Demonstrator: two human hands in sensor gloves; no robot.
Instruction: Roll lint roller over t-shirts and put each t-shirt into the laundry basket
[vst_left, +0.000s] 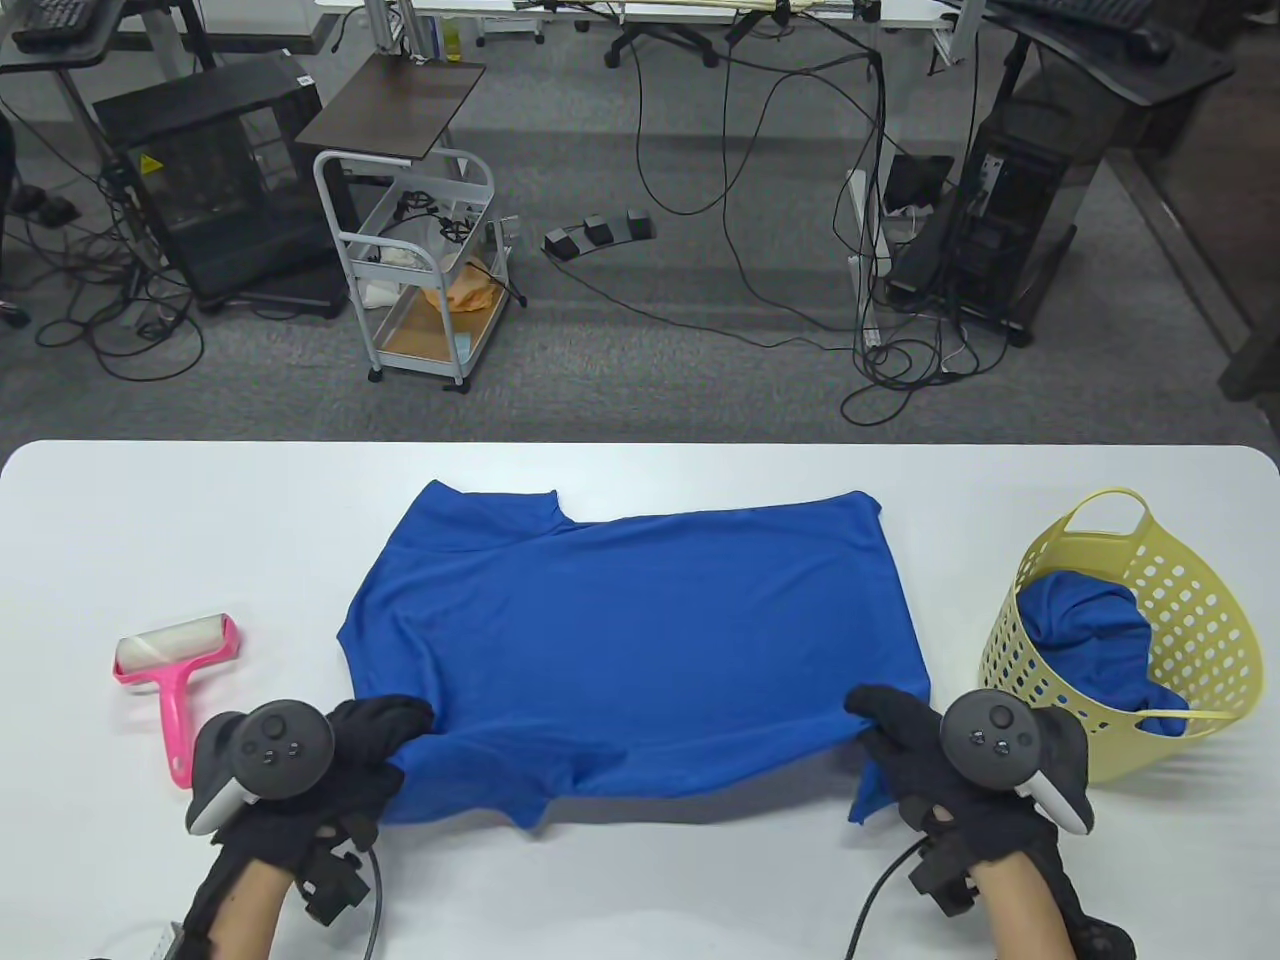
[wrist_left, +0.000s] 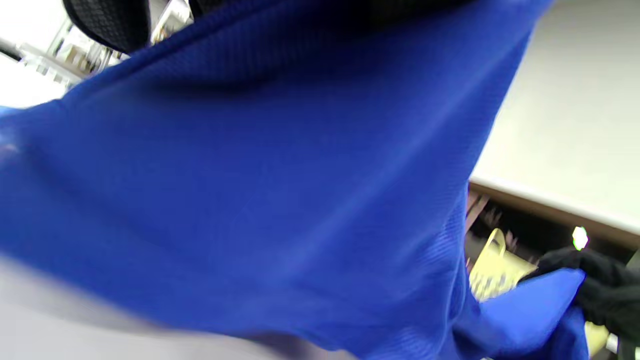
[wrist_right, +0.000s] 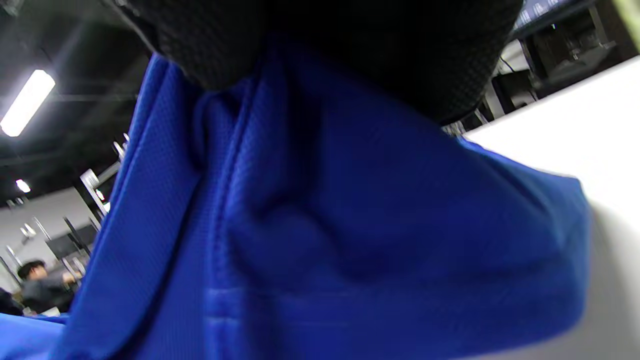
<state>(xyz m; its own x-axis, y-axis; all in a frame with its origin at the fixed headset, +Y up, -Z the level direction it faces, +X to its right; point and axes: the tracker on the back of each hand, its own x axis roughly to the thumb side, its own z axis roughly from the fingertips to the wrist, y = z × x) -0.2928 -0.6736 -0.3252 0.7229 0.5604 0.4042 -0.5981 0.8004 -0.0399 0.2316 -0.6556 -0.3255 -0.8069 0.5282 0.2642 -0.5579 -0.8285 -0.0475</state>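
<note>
1. A white table (vst_left: 640, 900) fills the lower half of the table view, with a carpeted office floor beyond its far edge.
2. A blue t-shirt (vst_left: 640, 640) lies spread across the middle of the table. Its near edge is lifted off the surface at both ends.
3. The left hand (vst_left: 340, 760), in a black glove with a tracker on its back, grips the shirt's near left corner. Its fingers are curled round the cloth.
4. The right hand (vst_left: 920, 750), gloved the same way, pinches the shirt's near right corner; a flap of cloth hangs below its fingers.
5. In the left wrist view the blue cloth (wrist_left: 280, 190) stretches taut across nearly the whole picture. The right wrist view shows the fabric (wrist_right: 320, 240) bunched under black gloved fingers (wrist_right: 350, 50).
6. A pink lint roller (vst_left: 180, 670) lies flat on the table to the left of the shirt, just beside the left hand but not touched by it. Its white roll points away from the person.
7. A pale yellow laundry basket (vst_left: 1190, 610) with round holes stands at the table's right end, near the right hand. A second blue garment (vst_left: 1085, 640) lies crumpled inside it, with one part over the near rim.
8. On the floor beyond stand a white wire cart (vst_left: 420, 280), dark computer cases and loose cables.
9. No brand name, label or writing can be read on any of these things.
</note>
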